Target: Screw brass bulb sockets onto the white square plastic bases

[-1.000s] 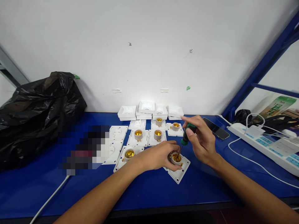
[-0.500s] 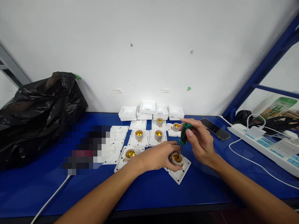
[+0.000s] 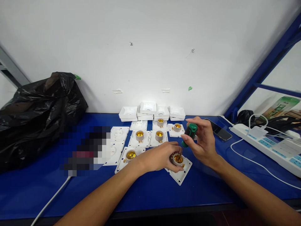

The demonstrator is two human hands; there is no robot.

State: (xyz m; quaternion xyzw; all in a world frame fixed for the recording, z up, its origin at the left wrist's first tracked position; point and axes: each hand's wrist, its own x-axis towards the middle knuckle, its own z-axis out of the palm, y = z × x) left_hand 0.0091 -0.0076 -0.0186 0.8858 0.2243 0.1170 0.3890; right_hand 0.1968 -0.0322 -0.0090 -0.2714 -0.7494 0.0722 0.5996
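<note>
My left hand is closed around the side of a lamp socket, a round beige collar with a brass-coloured inside on a square white plate. The plate lies turned cornerwise on the table. In my right hand is a screwdriver with a green and black handle, held between thumb and fingers. Its shaft points down into the socket; the tip is hidden inside. Left of my hands, another lamp socket sits on its own plate, partly covered by my left forearm.
Several more sockets on plates and stacked white covers stand toward the wall. Bare white plates lie to the left, near a black plastic bag. At the right are a phone and a white power strip.
The screwdriver handle has tilted to the right, and my right hand's fingers have shifted around it. My left hand and the socket have stayed in place.
</note>
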